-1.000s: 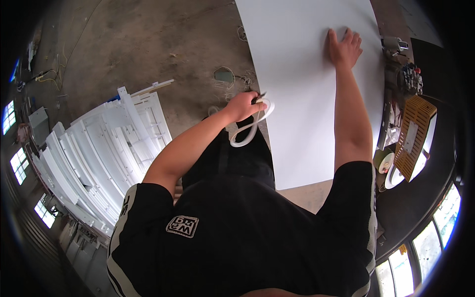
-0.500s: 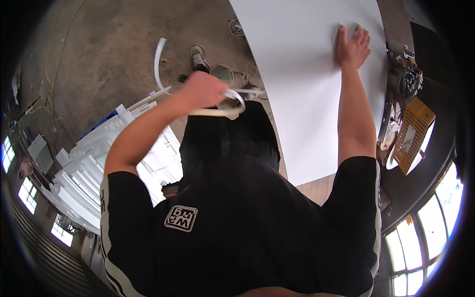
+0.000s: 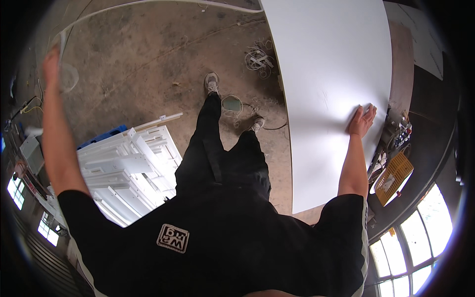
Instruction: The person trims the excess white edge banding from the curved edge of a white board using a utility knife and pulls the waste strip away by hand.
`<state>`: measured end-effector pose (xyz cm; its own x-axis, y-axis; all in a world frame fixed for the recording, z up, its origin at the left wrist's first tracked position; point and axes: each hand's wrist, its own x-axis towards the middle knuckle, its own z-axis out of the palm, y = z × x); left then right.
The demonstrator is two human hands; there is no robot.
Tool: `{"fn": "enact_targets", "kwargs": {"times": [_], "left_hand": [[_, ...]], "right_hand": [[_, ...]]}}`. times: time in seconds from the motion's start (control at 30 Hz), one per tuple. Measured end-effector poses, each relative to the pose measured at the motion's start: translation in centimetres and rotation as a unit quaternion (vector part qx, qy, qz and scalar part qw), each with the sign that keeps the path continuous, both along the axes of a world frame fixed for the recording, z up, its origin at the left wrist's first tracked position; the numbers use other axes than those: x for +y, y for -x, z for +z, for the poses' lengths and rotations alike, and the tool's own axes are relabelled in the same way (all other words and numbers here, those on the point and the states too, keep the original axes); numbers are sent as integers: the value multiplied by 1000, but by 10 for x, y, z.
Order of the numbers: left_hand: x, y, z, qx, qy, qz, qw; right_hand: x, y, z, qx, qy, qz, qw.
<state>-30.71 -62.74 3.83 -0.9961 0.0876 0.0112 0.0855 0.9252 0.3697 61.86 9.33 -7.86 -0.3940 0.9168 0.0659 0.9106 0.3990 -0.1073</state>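
Observation:
My left hand (image 3: 51, 67), somewhat smeared by motion, is closed on a long thin white edging strip (image 3: 148, 4) far out at the left. From that hand the strip arcs across the top of the view to the long left edge of a large white panel (image 3: 331, 64). A pale loop (image 3: 69, 78) hangs beside my left wrist, probably the strip's loose end. On the panel, close to its right edge, my right hand (image 3: 362, 121) lies flat with its fingers a little spread.
A stack of white boards (image 3: 128, 173) stands at the near left, with a blue pallet (image 3: 103, 136) by it. White scraps (image 3: 258, 58) and a cable (image 3: 274, 128) lie on the concrete floor. Right of the panel are machine parts (image 3: 398, 133) and a yellow slatted crate (image 3: 394, 178).
My left hand has swung from in front of my body to the far left, drawing the strip out long. My right hand now rests nearer to me on the panel.

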Motion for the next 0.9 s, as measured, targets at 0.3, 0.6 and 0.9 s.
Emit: {"fn": "enact_targets", "kwargs": {"times": [0.3,0.6,0.9], "left_hand": [[348,-345,-125,-430,-342,-127,826],[447,-399,-114,-531,-596,-44,601],[453,-309,-125,-480,-499,-39,721]], "right_hand": [[53,185,-4,-14,-36,-101,994],[62,230,8,13,-46,-59,997],[62,236,12,7,-16,-78,997]]}}
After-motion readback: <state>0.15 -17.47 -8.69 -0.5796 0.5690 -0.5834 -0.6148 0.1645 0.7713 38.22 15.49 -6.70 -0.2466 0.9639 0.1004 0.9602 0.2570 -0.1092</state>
